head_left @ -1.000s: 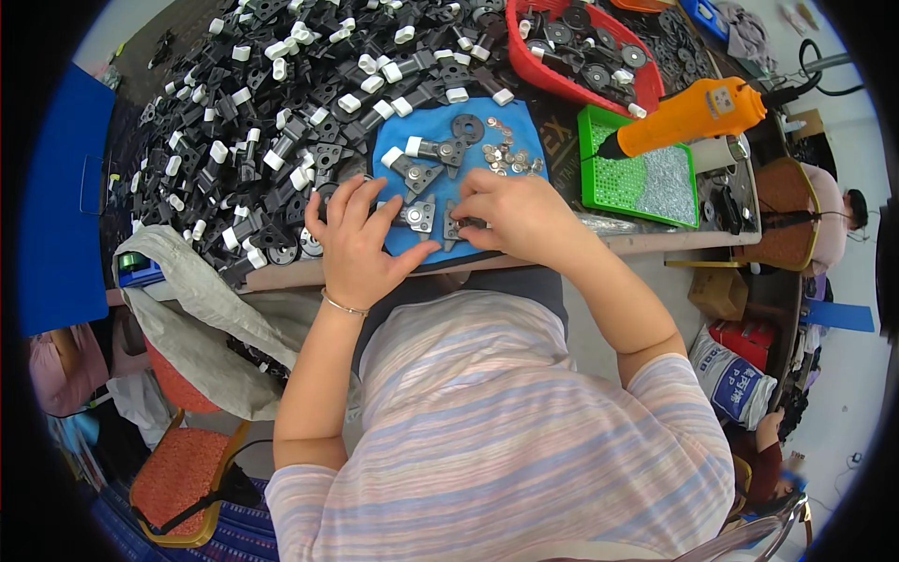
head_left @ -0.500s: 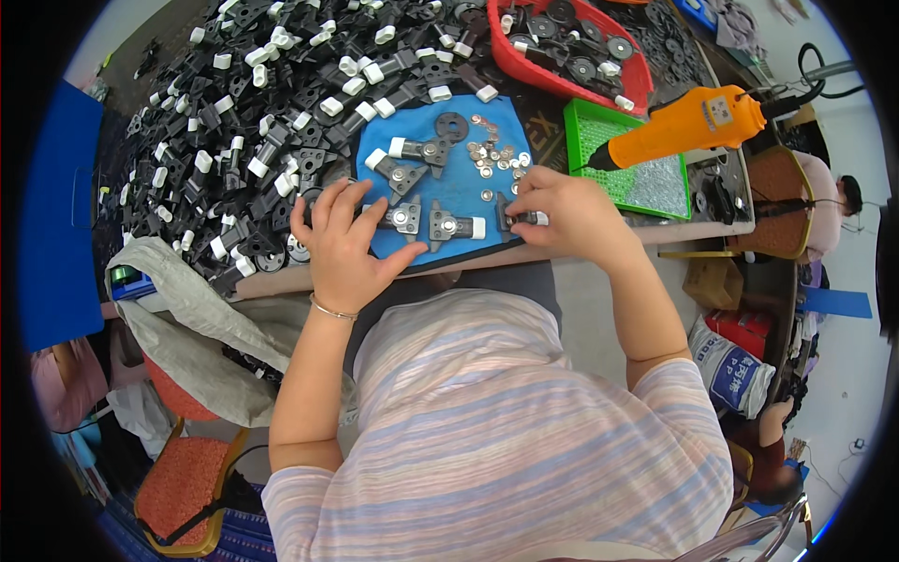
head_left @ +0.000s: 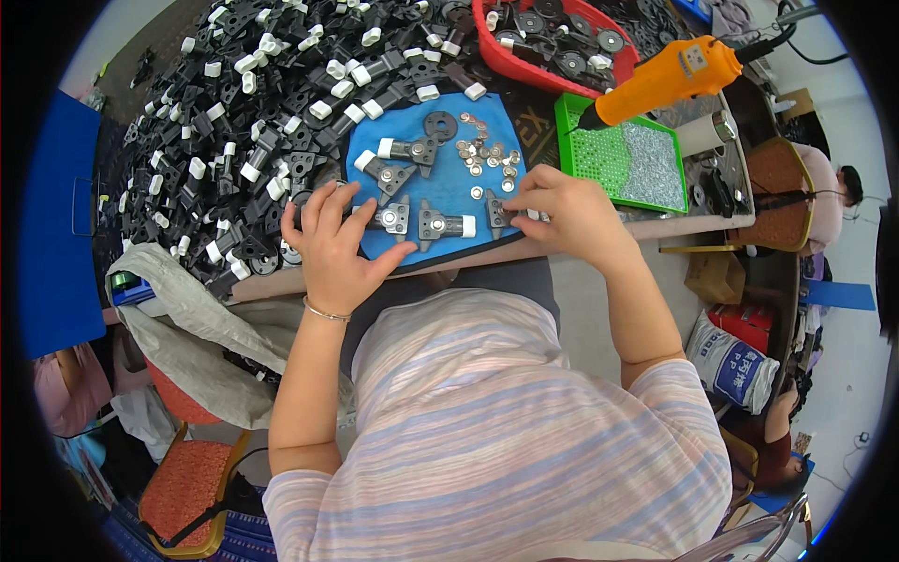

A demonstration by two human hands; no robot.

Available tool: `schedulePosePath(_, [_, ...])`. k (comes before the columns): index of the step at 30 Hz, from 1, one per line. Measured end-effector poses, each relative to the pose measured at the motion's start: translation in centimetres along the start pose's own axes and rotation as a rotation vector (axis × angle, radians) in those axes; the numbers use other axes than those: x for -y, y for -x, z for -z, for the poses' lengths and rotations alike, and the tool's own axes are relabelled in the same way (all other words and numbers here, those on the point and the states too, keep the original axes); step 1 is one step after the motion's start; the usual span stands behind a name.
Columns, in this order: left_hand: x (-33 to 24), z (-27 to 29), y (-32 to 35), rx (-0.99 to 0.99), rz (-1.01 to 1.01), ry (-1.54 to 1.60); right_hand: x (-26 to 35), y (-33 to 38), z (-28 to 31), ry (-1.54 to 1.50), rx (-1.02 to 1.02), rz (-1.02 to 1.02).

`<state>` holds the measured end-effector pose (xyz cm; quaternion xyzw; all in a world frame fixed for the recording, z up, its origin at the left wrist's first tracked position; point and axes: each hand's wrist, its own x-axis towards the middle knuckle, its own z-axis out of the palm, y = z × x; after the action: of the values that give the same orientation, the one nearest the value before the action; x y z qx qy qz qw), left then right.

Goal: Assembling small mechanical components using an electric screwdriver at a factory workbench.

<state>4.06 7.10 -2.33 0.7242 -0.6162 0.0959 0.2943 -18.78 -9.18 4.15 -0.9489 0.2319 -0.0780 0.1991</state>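
On a blue mat [head_left: 449, 178] lie several black plastic bracket parts with white caps and silver round centres. My right hand [head_left: 576, 217] pinches a black bracket part [head_left: 496, 214] at the mat's right side; its fingers hide most of the stem. At the mat's left, my left hand [head_left: 332, 248] has its fingers spread and thumb apart, beside and partly over another bracket part [head_left: 394, 217]. Between the hands rests a capped bracket part [head_left: 445, 225]. Small silver washers [head_left: 487, 157] and a black disc [head_left: 440, 125] lie farther back.
Black parts with white caps [head_left: 262, 122] are heaped over the left and back. At the back right are a red basket [head_left: 487, 56] of black wheels, a green tray [head_left: 676, 178] of small metal pieces and a hanging orange power screwdriver [head_left: 670, 80]. A grey cloth [head_left: 178, 328] drapes the left edge.
The view has shifted slightly. The orange screwdriver has swung farther back, uncovering more of the green tray and a white cylinder. My right fingers have shifted slightly on the bracket part; my left hand stays put.
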Motion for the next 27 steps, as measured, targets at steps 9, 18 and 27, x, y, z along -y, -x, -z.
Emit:
schedulePosePath(9, [0.0,0.1,0.0,0.002,0.003,-0.009,-0.1,0.7,-0.5,-0.041,-0.012,0.005])
schedulePosePath(18, [0.0,0.1,-0.1,-0.007,0.008,0.003,-0.3,0.7,-1.4,-0.047,-0.041,-0.014])
schedulePosePath(27, [0.0,0.1,-0.2,-0.017,0.008,0.009,1.8,-0.3,-2.1,-0.148,-0.133,0.115])
